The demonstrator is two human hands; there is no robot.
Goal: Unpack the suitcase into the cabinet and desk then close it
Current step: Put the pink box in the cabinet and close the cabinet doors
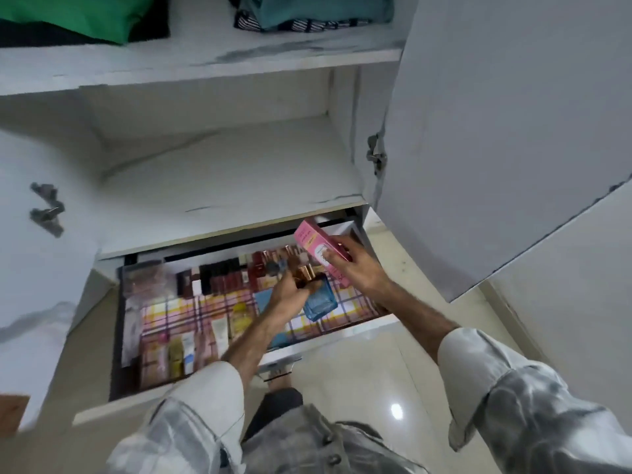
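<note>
we hold one pink box (319,253) in our right hand (355,265) and one blue bottle (318,301) in our left hand (290,292), both over the open drawer (239,381).

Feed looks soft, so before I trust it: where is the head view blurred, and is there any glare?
Head view: motion blur smears the left door hinges and the tubes at the drawer front; the pink box stays readable; one glare spot on the floor tile; wide-angle lens bends the shelf edges.

One head-worn camera looks steeply down and forward, close above an open drawer (239,323) and the cabinet shelves (219,172).
</note>
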